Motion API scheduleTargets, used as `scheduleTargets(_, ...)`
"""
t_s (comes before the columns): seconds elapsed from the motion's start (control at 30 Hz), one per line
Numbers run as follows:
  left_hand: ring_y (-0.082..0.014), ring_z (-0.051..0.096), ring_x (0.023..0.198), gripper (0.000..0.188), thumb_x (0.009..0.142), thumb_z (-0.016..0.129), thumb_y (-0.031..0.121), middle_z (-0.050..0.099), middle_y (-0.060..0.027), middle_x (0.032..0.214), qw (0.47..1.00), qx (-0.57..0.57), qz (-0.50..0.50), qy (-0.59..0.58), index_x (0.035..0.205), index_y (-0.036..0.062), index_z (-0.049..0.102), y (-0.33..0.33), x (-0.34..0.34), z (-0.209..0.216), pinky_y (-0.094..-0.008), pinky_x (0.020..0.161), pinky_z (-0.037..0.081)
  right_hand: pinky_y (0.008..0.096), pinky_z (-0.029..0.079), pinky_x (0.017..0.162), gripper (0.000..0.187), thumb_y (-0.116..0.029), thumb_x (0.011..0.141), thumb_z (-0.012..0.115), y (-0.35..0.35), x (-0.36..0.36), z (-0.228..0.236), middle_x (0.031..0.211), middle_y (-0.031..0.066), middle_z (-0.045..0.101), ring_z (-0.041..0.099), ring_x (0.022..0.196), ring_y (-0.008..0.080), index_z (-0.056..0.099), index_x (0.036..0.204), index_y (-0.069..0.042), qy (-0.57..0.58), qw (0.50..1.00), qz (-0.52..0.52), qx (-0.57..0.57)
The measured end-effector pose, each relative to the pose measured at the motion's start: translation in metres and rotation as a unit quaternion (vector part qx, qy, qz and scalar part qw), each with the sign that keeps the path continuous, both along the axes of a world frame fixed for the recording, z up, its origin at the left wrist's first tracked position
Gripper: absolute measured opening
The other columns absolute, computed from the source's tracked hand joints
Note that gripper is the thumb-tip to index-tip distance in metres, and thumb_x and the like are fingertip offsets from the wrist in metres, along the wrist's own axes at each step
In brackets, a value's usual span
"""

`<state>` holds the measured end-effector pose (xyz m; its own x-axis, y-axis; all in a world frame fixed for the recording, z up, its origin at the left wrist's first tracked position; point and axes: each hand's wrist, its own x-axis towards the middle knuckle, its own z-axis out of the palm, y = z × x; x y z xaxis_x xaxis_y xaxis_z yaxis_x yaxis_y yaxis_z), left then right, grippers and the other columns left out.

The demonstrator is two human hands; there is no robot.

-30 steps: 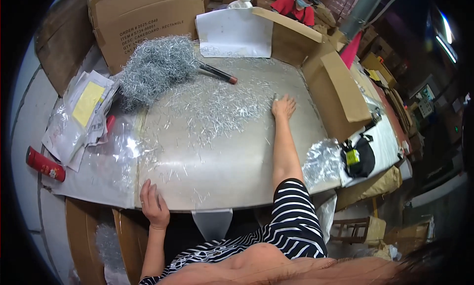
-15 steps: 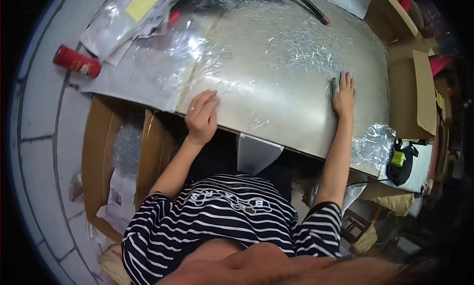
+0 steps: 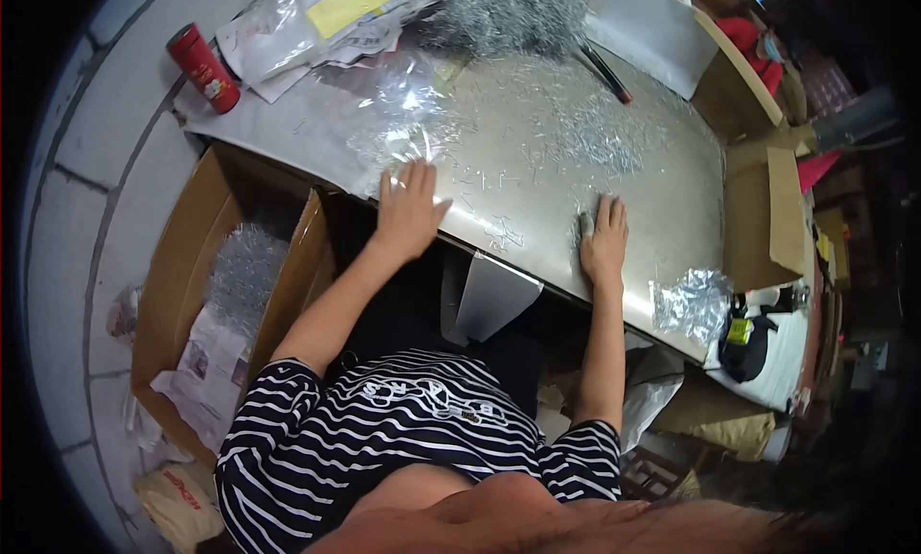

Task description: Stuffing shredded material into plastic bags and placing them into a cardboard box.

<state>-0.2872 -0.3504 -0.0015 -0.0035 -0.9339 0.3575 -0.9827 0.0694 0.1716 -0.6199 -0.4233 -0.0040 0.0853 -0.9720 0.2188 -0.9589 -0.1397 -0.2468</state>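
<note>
My left hand [image 3: 411,211] lies at the table's front edge with its fingers spread, its tips by a clear plastic sheet [image 3: 408,94]. Farther right, my right hand [image 3: 604,249] rests on the metal tabletop [image 3: 547,233], fingers stretched out; something grey covers one fingertip. Neither hand holds anything. Between the hands is a small cluster of thin silvery wire-like pieces [image 3: 504,234]. A wider scatter of the same pieces [image 3: 604,141] lies beyond my right hand, and a large heap [image 3: 513,17] stands at the back.
An open cardboard box [image 3: 177,257] at lower left holds more silvery pieces and paper. A red can [image 3: 203,70] and papers with plastic bags [image 3: 278,36] are at the far left. A dark rod [image 3: 606,74] lies by the heap. Cardboard [image 3: 753,209] borders the right side, near another silvery pile [image 3: 693,306].
My left hand has opened its fingers and come down by the plastic sheet. The right hand has slid back toward the table's front edge. The whole view has shifted.
</note>
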Motion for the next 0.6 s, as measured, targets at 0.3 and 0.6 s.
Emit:
scheduleTargets(0.3,-0.0272,0.041,0.135,0.054,0.089,0.064,0.027,0.048,-0.0136,0.141,0.991,-0.074,-0.078,0.085,0.136,0.0054,0.048,0.022,0.027,-0.005,-0.0438,0.113,0.027,0.0511,0.017,0.117,0.065,-0.043,0.097,0.047,0.029,0.054,0.02,0.157,0.0157,0.023,0.018,0.146,0.0357,0.029,0.15,-0.009,0.036,0.992,0.112,0.048)
scheduleTargets(0.6,-0.0271,0.059,0.092,0.006,0.089,0.062,0.008,0.063,-0.0096,0.094,0.924,-0.195,-0.131,0.302,0.09,0.0023,0.062,0.024,0.025,-0.024,-0.0355,0.088,0.042,0.0489,0.024,0.114,0.049,-0.025,0.095,0.056,0.038,0.07,0.017,0.15,0.016,0.037,0.028,0.142,0.0351,0.046,0.139,-0.008,-0.039,0.991,0.124,-0.006)
